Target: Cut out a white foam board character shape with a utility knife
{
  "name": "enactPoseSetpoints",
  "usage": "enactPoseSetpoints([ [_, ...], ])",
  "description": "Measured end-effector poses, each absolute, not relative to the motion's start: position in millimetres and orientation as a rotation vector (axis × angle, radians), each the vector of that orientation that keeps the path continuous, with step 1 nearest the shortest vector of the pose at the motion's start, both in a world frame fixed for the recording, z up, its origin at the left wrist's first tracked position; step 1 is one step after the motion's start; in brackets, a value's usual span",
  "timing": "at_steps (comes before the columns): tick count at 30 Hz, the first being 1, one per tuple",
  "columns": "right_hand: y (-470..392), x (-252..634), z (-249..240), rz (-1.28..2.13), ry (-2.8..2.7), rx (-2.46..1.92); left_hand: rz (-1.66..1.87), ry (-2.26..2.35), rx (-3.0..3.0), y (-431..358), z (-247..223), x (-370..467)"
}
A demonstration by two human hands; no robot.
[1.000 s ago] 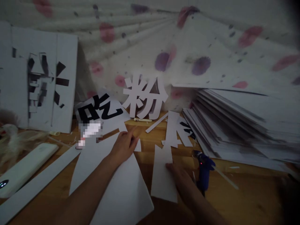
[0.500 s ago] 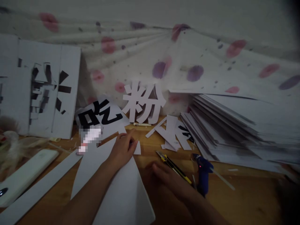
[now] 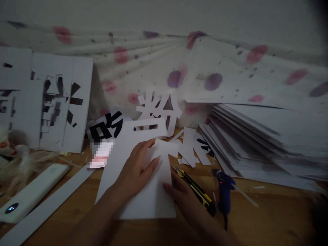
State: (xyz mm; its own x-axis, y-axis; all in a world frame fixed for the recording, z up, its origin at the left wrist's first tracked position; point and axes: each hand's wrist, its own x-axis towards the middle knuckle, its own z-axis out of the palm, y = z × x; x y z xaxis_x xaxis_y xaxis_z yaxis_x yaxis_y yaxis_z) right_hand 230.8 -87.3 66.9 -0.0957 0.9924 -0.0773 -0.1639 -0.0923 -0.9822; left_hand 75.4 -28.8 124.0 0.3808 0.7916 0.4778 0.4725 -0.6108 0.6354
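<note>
So the white board (image 3: 151,205) is right in the middle, at the near side of the tabletop (image 3: 258,222), with a narrow slot cut through its far end. Can't tell if it's one piece or a couple stacked. The left hand (image 3: 140,167) is lying on top of it, open, fingers pointing far and to the right, thumb apart from the rest. The right hand (image 3: 179,189) is at the board's right edge, thumb over the top and the other fingers partly hidden in shadow, so I honestly can't tell if it's gripping or just touching.

Just right of that hand there's a black-and-yellow knife (image 3: 197,191), blade end toward the far left, then a blue glue gun (image 3: 225,193) with a little red light on and a pale stick poking out to the right. Some white scraps (image 3: 189,145) sit past the knife, next to a messy stack (image 3: 246,143) of sheets on the far right.

Behind the board a white cut-out character (image 3: 173,111) stands against a spotted cloth (image 3: 146,75), its lower left partly covered. Over on the left: a long white strip (image 3: 48,206), a white device (image 3: 38,191) with a lit round display, and an upright panel (image 3: 80,133) full of cut holes.
</note>
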Motion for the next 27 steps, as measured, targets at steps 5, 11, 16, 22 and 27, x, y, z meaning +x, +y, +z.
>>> enactPoseSetpoints([
  [5,-73,238,62,1.12,-1.027,-1.029,1.567,1.302,1.794,-27,98,64],
  [11,-63,229,55,0.976,-1.023,-0.976,1.423,0.98,0.635,-13,56,44],
  [16,-64,223,53,1.113,-1.148,-0.892,1.165,0.704,0.228,-26,55,62],
  [22,-71,271,55,0.735,-1.714,-1.499,1.264,0.856,0.093,-26,48,61],
  [27,-75,302,31,0.282,-1.937,-1.977,1.295,0.817,0.044,-23,49,52],
])
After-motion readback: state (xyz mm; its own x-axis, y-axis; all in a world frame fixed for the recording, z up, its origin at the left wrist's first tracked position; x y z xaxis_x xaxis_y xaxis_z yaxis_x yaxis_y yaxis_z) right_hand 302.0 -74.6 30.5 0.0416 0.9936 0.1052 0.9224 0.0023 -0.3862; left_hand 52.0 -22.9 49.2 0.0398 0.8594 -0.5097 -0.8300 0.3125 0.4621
